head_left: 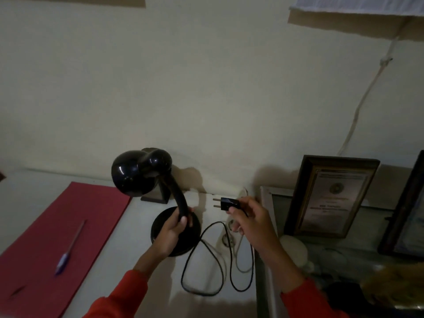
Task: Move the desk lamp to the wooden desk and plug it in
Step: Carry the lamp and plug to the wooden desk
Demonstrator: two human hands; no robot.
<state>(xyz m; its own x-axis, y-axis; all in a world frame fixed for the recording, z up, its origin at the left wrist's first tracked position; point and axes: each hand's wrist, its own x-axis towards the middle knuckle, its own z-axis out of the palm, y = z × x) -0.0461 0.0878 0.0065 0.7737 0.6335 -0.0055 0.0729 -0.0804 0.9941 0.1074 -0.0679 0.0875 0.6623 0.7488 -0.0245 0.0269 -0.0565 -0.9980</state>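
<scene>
A glossy black desk lamp (142,173) stands on a pale surface (128,244), its round base (183,239) near the wall and its shade tipped to the left. My left hand (171,232) is wrapped around the lower part of the curved neck. My right hand (250,223) pinches the black two-pin plug (226,204), pins pointing left, just right of the lamp. The black cord (206,267) loops down across the surface from the plug. A white socket strip (226,239) lies partly hidden under my right hand.
A red folder (57,235) with a purple pen (66,253) lies to the left. Framed certificates (330,196) lean against the wall at the right, beside a glass-topped surface. A small dark block (158,193) sits behind the lamp. A white cable runs up the wall.
</scene>
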